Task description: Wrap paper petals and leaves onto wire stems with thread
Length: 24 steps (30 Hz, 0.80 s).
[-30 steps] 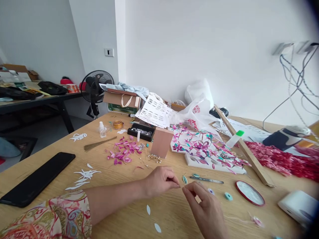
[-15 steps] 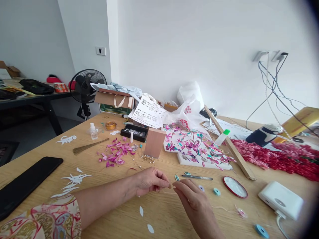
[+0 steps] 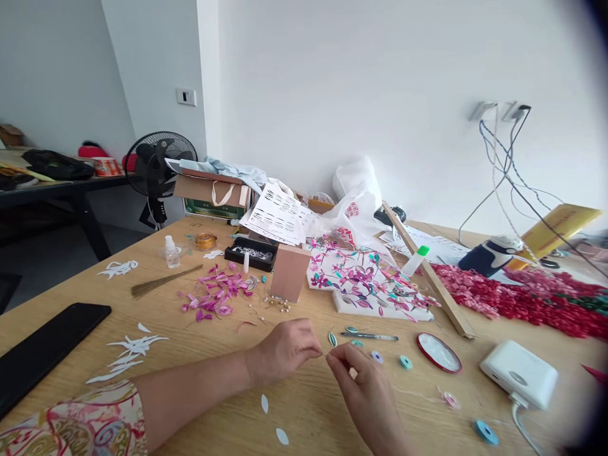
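Observation:
My left hand is closed in a pinch over the middle of the table. Facing it, my right hand pinches too, thumb against forefinger. The fingertips almost meet, with a very fine thread between them, barely visible. A pale thread also trails from behind my right hand toward a pink spool. Below the hands lie two white leaf-shaped pieces, an upper one and a lower one. Beyond the fingertips are a green-edged leaf and a slim dark tool.
Pink petals, a wooden block and finished flower sprigs lie behind. At right are a red-rimmed dish, a white power adapter and a wooden bar. A black phone rests at left.
My left hand has turned so its back faces up more, its fingers still pinched. My right fingers have curled into a clearer pinch. The view has shifted slightly right.

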Each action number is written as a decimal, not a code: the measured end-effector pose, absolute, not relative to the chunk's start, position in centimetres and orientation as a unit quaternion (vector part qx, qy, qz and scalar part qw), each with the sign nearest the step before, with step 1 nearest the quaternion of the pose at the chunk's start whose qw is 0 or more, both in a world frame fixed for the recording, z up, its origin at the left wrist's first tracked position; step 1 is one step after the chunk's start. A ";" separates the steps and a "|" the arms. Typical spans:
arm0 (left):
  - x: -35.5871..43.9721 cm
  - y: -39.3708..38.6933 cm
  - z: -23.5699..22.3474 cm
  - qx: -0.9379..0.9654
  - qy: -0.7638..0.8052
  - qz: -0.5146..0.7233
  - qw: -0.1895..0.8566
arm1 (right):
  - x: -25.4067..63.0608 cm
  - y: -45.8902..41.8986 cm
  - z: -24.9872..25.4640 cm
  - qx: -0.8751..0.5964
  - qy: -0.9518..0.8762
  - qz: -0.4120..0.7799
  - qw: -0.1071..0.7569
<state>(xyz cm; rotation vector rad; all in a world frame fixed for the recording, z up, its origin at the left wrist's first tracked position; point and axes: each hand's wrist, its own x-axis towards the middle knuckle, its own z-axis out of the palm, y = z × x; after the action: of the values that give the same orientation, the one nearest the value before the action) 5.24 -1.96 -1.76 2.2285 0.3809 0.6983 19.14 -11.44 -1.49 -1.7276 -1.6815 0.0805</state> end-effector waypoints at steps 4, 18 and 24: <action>5.1 -2.1 -2.5 0.943 0.066 0.294 0.143 | 19.0 -10.9 -2.2 -0.707 -0.583 0.124 0.380; 5.2 -0.9 -2.1 0.454 0.234 0.128 0.850 | 20.1 -11.2 -2.0 -0.568 -0.742 -0.050 0.352; 5.2 -1.1 -1.6 0.445 0.241 0.105 0.856 | 19.9 -11.4 -1.5 -0.564 -0.742 -0.049 0.359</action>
<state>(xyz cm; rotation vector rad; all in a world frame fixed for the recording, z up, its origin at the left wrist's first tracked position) 5.20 -1.12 -1.64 0.9351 0.5064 0.2213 19.95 -11.41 -1.46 -1.4548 -1.9123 -0.1274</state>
